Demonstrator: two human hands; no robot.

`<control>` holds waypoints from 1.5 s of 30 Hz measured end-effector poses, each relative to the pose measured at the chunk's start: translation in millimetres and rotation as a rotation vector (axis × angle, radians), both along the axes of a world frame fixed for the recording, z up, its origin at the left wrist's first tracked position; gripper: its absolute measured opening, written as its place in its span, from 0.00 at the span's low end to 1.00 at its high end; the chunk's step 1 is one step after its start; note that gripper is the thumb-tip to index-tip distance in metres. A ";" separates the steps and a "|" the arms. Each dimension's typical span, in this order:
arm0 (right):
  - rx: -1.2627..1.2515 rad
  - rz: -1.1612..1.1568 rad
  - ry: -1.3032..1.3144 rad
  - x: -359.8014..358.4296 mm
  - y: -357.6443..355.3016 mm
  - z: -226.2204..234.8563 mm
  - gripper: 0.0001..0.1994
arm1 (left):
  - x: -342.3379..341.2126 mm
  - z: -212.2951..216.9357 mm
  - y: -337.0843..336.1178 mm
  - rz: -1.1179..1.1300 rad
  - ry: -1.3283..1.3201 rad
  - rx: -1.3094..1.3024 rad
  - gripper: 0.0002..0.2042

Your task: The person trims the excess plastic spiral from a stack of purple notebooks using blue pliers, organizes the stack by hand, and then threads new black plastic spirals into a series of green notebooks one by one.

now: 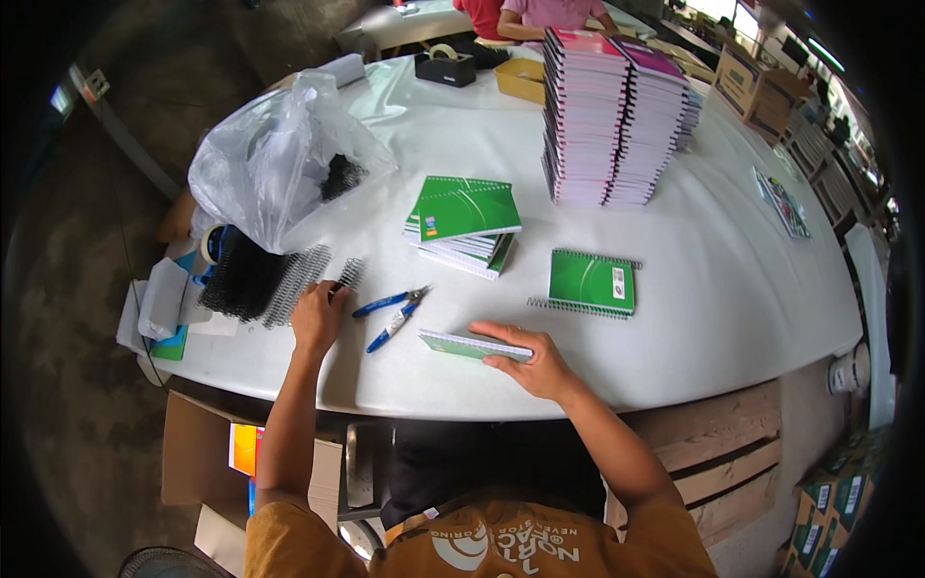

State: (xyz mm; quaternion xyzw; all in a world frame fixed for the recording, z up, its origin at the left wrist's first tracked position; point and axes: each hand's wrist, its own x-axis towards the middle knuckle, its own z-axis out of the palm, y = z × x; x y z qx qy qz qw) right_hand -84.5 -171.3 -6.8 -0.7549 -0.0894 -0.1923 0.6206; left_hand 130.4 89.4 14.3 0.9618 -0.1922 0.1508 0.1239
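The right hand (541, 366) pinches a thin green-covered paper block (467, 346), thumb on the near face and fingers over the far edge; the block is held edge-up, pointing left from the grip. The right forearm (621, 448) slants in from the lower right. The left forearm (294, 414) runs almost straight up, and the left hand (318, 316) bends its fingers onto dark metal spiral coils (350, 274); whether they pinch one cannot be told. Between the two hands lie blue-handled metal cutters (393, 318), pale markings on one handle too small to read. Beyond the right hand's grip sits a stack of green-covered notebooks (469, 210), its top cover bearing a small blue-and-orange printed mark. Right of that grip lies a green spiral notebook (586, 281) with a white rectangular label (619, 283) bearing dark print. Nearest the body, the brown shirt (308, 547) carries large white lettering and a curved emblem.
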 end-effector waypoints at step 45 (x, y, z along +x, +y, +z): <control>-0.070 0.090 0.016 -5.4 9.2 -14.2 0.19 | -109.9 80.0 -55.8 -0.675 -0.077 0.347 0.27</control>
